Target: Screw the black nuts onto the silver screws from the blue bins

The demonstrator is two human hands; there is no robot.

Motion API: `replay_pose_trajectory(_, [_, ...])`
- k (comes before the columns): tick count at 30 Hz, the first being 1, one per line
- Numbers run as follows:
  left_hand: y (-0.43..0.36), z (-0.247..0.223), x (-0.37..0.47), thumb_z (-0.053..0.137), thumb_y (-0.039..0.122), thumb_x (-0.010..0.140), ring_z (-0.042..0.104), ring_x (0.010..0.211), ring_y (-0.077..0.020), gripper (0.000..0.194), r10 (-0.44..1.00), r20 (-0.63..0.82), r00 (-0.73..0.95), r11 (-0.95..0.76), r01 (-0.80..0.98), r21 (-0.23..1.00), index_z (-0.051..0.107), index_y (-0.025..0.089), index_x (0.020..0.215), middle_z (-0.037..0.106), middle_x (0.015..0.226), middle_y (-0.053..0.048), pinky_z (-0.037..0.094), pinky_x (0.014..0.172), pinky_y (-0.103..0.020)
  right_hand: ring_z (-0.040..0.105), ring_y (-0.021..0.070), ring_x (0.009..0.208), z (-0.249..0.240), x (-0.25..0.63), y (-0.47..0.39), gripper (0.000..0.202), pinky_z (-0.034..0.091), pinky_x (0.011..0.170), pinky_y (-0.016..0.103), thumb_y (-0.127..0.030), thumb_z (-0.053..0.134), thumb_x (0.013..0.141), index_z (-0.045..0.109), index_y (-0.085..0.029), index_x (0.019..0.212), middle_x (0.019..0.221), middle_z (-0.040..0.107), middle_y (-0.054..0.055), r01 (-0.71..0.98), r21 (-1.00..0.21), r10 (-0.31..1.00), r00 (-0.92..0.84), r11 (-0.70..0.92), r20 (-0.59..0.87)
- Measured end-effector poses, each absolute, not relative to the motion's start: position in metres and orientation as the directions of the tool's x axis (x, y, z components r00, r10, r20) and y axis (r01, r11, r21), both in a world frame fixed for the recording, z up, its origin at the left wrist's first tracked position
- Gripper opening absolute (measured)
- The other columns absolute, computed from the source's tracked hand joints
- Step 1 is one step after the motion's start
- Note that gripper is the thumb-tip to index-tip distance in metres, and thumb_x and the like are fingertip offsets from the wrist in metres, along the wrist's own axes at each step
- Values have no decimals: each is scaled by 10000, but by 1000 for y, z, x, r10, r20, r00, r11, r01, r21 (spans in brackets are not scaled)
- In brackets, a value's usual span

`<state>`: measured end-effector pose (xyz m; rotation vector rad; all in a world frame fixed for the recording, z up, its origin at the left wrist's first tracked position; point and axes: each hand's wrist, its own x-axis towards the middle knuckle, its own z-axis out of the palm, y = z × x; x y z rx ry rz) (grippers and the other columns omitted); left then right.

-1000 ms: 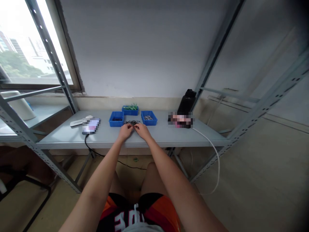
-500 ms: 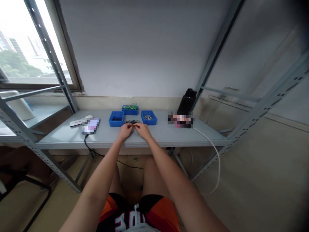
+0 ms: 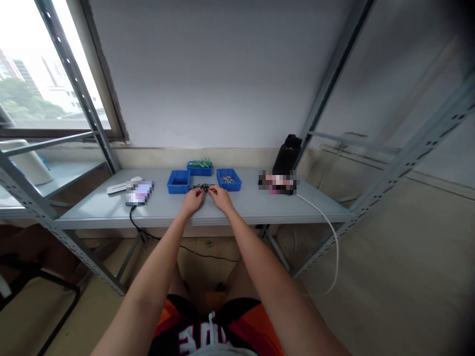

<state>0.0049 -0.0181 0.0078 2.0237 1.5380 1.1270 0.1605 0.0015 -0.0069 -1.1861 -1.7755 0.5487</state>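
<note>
Side by side near the front of the grey table, my left hand and my right hand work at a pile of small dark, thin pieces. Both hands have their fingers closed in a pinch; what lies in them is too small to make out. Behind my left hand stands a blue bin of small dark bits. Another blue bin, behind my right hand, contains small silvery pieces. Farther back, a third blue bin contains green strips.
A phone with a black cable and a white, flat object lie at the left. To the right, a black bottle stands behind a blurred object with a white cable. Metal shelf posts frame both table ends.
My hands, fingertips together before, have moved slightly apart, and more of the dark pile shows between them. My legs have spread under the table. The bins stay in place.
</note>
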Motion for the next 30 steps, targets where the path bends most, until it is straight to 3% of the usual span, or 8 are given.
replay_pose_trajectory(13, [-21, 14, 5, 579, 256, 833, 672, 888, -234, 232, 935, 354, -22, -292, 515, 806, 734, 119, 938, 749, 949, -126, 485, 836, -318, 644, 177, 802, -5, 159, -2, 166, 474, 795, 297, -237, 501, 892, 651, -188, 942, 854, 712, 48, 485, -772, 908, -148, 412, 391])
replay_pose_trajectory(22, [-27, 17, 5, 557, 213, 768, 654, 829, -189, 206, 928, 371, 16, -344, 418, 841, 696, 122, 889, 731, 856, -84, 490, 813, -294, 632, 170, 817, -2, 156, -7, 155, 460, 788, 285, -244, 524, 896, 666, -193, 929, 896, 711, 53, 528, -705, 881, -298, 473, 368])
replay_pose_trajectory(30, [-28, 17, 6, 573, 245, 744, 632, 762, -179, 179, 928, 372, -26, -328, 418, 847, 674, 126, 830, 715, 802, -69, 479, 748, -282, 629, 158, 719, -4, 159, -4, 202, 469, 711, 260, -365, 545, 871, 660, -199, 886, 763, 697, 22, 386, -823, 908, -133, 417, 398])
